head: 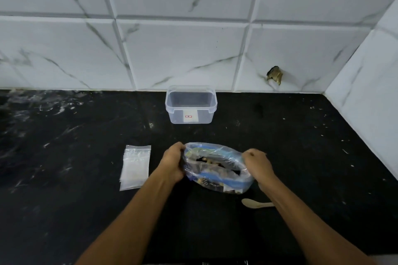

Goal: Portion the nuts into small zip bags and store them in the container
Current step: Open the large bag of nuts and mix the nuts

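Note:
A large clear bag of nuts (pixel 217 168) with blue trim sits on the black counter in front of me, its mouth spread wide so brown nuts show inside. My left hand (pixel 172 162) grips the bag's left rim. My right hand (pixel 257 164) pinches the right rim. A stack of small clear zip bags (pixel 135 166) lies flat to the left of my left hand. A clear plastic container (pixel 190 104) without a lid stands farther back near the wall, with nothing visible inside. A pale wooden spoon (pixel 251 202) lies just below the bag, partly under my right forearm.
The black stone counter (pixel 75 135) ends at a white marble-tile wall (pixel 172 49) behind and a side wall (pixel 366 103) on the right. A chipped hole (pixel 275 75) marks one tile.

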The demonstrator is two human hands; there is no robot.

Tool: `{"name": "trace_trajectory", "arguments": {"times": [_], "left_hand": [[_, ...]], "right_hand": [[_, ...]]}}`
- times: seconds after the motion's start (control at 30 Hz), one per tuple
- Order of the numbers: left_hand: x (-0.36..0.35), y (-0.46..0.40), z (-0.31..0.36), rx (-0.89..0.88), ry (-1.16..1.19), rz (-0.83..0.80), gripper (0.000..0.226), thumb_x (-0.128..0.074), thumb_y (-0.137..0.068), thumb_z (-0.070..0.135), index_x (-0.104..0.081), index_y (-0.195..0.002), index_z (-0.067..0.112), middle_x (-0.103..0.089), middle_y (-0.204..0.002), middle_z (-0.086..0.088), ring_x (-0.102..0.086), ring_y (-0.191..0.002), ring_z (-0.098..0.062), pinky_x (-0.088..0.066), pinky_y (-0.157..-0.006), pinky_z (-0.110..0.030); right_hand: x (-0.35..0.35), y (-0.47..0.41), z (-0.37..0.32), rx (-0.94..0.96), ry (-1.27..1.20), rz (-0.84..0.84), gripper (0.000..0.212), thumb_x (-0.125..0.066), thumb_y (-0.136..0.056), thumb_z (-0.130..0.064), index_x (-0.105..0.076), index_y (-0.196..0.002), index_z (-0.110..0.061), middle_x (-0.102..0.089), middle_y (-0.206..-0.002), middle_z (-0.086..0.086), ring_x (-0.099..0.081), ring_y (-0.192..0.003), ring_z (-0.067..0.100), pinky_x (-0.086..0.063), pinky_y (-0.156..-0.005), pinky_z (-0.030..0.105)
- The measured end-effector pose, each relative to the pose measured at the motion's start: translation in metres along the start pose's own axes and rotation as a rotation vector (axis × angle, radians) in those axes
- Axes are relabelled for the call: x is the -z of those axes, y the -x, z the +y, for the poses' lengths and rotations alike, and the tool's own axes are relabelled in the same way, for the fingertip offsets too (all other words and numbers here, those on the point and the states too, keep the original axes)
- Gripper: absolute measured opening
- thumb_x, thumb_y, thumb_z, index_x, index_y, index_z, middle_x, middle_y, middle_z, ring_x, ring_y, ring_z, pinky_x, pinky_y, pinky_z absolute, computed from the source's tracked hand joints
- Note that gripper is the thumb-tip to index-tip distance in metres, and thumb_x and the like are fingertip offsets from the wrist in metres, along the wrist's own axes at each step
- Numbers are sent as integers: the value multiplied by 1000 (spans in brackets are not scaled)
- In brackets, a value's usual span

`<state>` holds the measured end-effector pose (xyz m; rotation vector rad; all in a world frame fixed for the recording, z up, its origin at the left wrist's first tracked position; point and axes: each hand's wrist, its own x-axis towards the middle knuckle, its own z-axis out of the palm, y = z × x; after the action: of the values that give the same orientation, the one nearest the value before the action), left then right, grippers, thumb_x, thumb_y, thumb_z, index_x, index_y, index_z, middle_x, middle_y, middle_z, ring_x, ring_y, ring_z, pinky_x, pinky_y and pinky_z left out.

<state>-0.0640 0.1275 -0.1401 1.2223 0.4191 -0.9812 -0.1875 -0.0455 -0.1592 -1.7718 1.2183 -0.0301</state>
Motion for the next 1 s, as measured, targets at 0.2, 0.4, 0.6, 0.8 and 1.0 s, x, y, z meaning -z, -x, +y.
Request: {"name": "trace_trajectory", "arguments": {"times": [0.2,0.4,0.6,0.8,1.0], "left_hand": [[7,10,-15,-1176,-1215,397,31,-59,-91,27,-57,-121,19,-58,-120,0,-56,-106,-16,-49,-93,-37],[-21,33,-44,-1093,-2248,-240,47,-40,-99,42,-52,-133,11,-54,-137,-11,-49,-127,-28,-30,-111,-43],[10,38,-65,-1191,-2397,-382,33,-36,-100,24,-57,-120,10,-63,-116,-13,-58,-108,-32,-38,-97,-45],[-5,46,-47,-1172,-2127,-387,40,-32,-102,39,-64,-103,15,-62,-104,-7,-59,-93,-22,-46,-90,-40],[-41,22,-14,-1070,-2428,-358,20,-51,-97,25,-67,-101,14,-68,-102,-5,-64,-91,-22,-49,-94,-39]], "right_hand": [[2,0,-24,467,359,-64,57,-59,-90,-33,-41,-143,-20,-52,-138,6,-53,-122,22,-47,-98,39],[-9,-6,-30,558,545,-67,17,-59,-92,-25,-60,-109,-24,-67,-100,1,-65,-89,18,-53,-75,34],[16,-17,-36,609,476,190,15,-54,-92,-14,-57,-86,-28,-63,-79,-5,-63,-73,15,-36,-49,23],[11,-1,-25,712,714,173,51,-67,-84,-21,-51,-133,-19,-54,-124,6,-55,-111,23,-49,-88,37],[-7,41,-20,794,648,-92,11,-52,-93,-13,-62,-97,-16,-61,-87,1,-60,-84,17,-48,-76,30]]}}
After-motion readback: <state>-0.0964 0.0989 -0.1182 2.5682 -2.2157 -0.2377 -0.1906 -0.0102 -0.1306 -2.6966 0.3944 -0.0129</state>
